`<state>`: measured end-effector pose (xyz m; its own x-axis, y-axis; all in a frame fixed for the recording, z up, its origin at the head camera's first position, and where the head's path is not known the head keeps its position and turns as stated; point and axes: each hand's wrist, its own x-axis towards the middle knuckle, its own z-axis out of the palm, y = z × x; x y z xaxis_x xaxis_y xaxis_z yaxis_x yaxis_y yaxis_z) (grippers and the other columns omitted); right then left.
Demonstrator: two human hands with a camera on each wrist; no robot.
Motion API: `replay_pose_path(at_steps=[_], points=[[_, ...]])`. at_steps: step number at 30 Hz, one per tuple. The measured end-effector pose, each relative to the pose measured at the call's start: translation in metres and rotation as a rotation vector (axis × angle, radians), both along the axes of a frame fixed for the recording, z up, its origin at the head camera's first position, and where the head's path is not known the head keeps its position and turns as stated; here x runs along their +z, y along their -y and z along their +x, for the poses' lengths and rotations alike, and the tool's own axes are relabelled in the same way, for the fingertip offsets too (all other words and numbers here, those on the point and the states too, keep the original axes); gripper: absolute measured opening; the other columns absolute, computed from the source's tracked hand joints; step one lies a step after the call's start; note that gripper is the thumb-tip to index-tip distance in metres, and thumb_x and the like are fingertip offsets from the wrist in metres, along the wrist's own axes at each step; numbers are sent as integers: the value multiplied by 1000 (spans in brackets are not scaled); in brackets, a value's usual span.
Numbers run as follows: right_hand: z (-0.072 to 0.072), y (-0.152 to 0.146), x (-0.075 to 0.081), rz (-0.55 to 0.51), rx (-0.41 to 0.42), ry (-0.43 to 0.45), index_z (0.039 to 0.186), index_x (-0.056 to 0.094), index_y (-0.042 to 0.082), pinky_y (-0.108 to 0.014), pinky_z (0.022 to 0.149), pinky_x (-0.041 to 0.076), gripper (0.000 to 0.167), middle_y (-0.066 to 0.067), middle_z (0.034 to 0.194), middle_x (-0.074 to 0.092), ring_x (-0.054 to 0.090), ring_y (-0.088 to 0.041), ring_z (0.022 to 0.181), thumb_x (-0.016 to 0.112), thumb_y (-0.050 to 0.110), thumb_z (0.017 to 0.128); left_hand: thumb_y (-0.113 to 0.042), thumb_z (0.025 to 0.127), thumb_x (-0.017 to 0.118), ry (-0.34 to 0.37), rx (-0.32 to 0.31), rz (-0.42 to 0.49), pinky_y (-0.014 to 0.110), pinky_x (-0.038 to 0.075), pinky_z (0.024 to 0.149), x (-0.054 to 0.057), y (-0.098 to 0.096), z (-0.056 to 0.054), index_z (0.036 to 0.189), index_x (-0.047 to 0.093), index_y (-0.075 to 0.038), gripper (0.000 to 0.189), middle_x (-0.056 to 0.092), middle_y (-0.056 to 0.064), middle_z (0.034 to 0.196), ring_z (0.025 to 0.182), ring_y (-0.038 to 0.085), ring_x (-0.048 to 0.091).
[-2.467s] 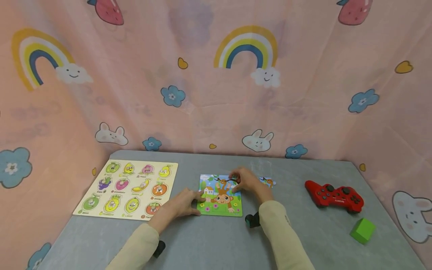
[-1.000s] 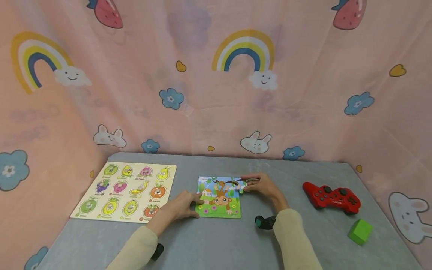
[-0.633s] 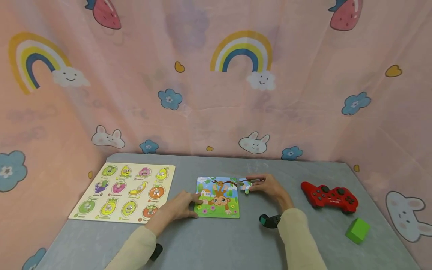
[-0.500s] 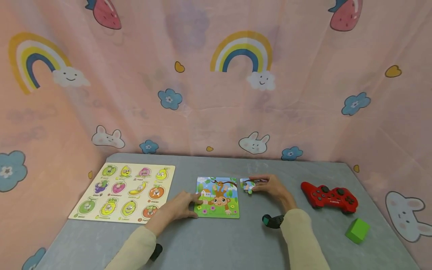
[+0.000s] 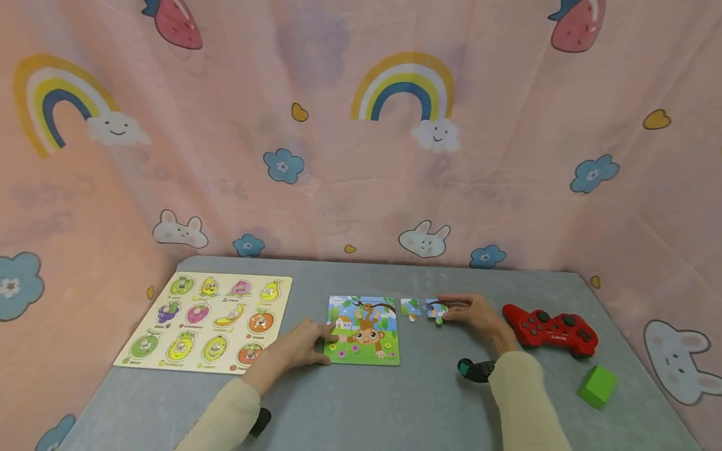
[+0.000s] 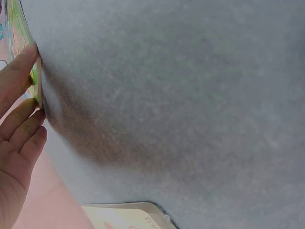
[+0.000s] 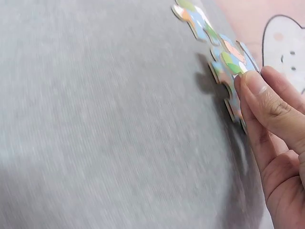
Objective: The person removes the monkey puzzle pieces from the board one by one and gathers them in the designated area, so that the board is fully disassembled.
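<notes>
The monkey jigsaw puzzle (image 5: 366, 344) lies flat in the middle of the table. My left hand (image 5: 304, 343) rests at its left edge, fingertips along the rim; the left wrist view shows the fingers (image 6: 29, 125) against the board's side. Right of the puzzle, my right hand (image 5: 474, 313) pinches a blue and green puzzle piece (image 7: 233, 59) between thumb and fingers. Beneath it in the right wrist view shows part of another piece (image 7: 232, 109). A separate loose piece (image 5: 410, 308) lies between the puzzle and the right hand.
A cream fruit puzzle board (image 5: 231, 331) lies on the left. At the right stand a red game controller (image 5: 553, 331) and a green block (image 5: 598, 385). A pink printed curtain (image 5: 350, 188) hangs behind the grey table (image 5: 383, 413).
My right hand has moved right from the puzzle's upper right area with a piece in its fingers, uncovering the loose piece beside the puzzle. The left hand has stayed at the puzzle's edge.
</notes>
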<state>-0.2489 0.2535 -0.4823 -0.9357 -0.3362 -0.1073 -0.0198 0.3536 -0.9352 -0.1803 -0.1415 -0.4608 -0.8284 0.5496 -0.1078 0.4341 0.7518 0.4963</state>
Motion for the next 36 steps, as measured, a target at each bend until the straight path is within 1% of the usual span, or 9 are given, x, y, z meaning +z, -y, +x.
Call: replay_pose_path(at_steps=[2, 5, 7, 12, 15, 20, 25, 31, 36], points=[[1, -5, 3, 23, -17, 18, 129, 57, -5, -26, 91, 48, 49, -24, 134, 53, 63, -12, 101, 72, 11, 85, -17, 77, 81, 4, 2, -2, 45, 43, 98, 0, 0, 0, 118, 69, -6, 45, 53, 14, 137, 126, 34, 48], [3, -13, 7, 65, -34, 27, 131, 57, -2, -34, 97, 45, 50, -22, 135, 53, 62, -14, 106, 72, 16, 86, -18, 77, 81, 5, 8, -8, 45, 42, 98, 0, -1, 0, 118, 69, -6, 45, 53, 13, 137, 126, 34, 48], [4, -19, 9, 80, -48, 29, 131, 57, -1, -36, 98, 44, 51, -21, 135, 53, 61, -15, 107, 73, 16, 86, -18, 76, 81, 3, 9, -9, 45, 42, 99, 0, -1, 0, 118, 69, -6, 45, 53, 13, 137, 127, 34, 48], [6, -30, 14, 98, -82, 49, 132, 56, 0, -21, 88, 46, 52, -21, 134, 54, 63, -10, 102, 73, 16, 85, -18, 76, 81, 4, 14, -9, 46, 42, 98, 0, -1, 0, 118, 69, -6, 45, 53, 13, 138, 126, 35, 47], [7, -36, 16, 116, -88, 50, 133, 55, -1, -20, 85, 47, 53, -22, 134, 54, 63, -9, 100, 73, 15, 86, -18, 76, 81, 8, 18, -10, 45, 43, 97, 0, -1, 0, 119, 68, -6, 46, 52, 12, 138, 124, 33, 49], [6, -42, 21, 159, -96, 47, 133, 54, -4, -27, 89, 49, 52, -25, 136, 51, 62, -20, 108, 71, 14, 87, -17, 77, 81, 5, 14, -15, 43, 45, 93, -1, -1, 0, 120, 67, -6, 47, 53, 12, 138, 119, 28, 51], [4, -42, 21, 197, -94, 42, 131, 54, -7, -36, 92, 48, 50, -27, 133, 52, 58, -33, 115, 71, 10, 87, -17, 76, 82, -3, 2, -9, 43, 45, 96, -2, 0, -1, 119, 68, -5, 47, 53, 13, 137, 126, 31, 49], [2, -40, 21, 280, -62, -22, 127, 57, -9, -54, 98, 40, 46, -27, 126, 58, 52, -42, 117, 71, 7, 86, -17, 76, 82, -14, -8, -9, 43, 43, 98, -2, 0, -2, 118, 68, -5, 46, 54, 14, 136, 126, 32, 49], [-3, -41, 21, 350, -19, -92, 122, 60, -11, -58, 97, 37, 41, -31, 123, 57, 49, -47, 118, 71, 4, 85, -17, 77, 81, -3, -2, -7, 44, 43, 98, 1, 0, 0, 119, 68, -5, 46, 53, 14, 137, 127, 33, 48]])
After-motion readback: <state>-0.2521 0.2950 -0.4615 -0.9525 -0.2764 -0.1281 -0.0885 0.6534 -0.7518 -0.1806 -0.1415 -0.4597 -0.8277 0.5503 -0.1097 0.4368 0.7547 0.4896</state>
